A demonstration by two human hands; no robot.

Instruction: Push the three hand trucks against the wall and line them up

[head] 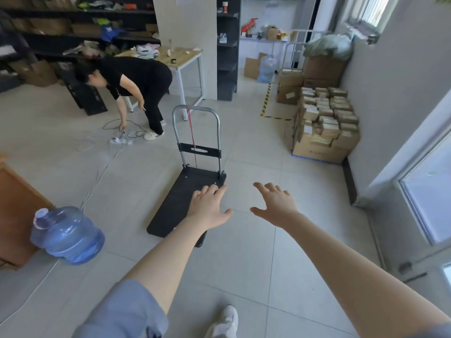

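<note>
Hand truck (pixel 188 198): a black flat platform with an upright silver U-shaped handle at its far end, standing on the tiled floor (pixel 244 252) in the middle of the room, well apart from the wall (pixel 390 93) on the right. A red cord (pixel 192 137) hangs down from the top of its handle, and a black crossbar spans the two handle posts. I see only this one hand truck clearly from the head view. My left hand (pixel 208 208) is stretched forward, fingers spread and holding nothing, overlapping the platform's near right part in the view; I cannot tell whether it touches it. My right hand (pixel 274 207) is likewise spread and empty, over bare floor just right of the platform. A blue water jug (pixel 67 236) lies tilted on the floor to the left, beside a brown cabinet (pixel 17 211). Stacked cardboard boxes (pixel 324 125) sit against the right wall; their labels are too small to read. A person in black (pixel 131 81) bends over cables (pixel 122 137) on the floor in front of a wooden-topped counter (pixel 180 58). No brand or writing is legible anywhere.
</note>
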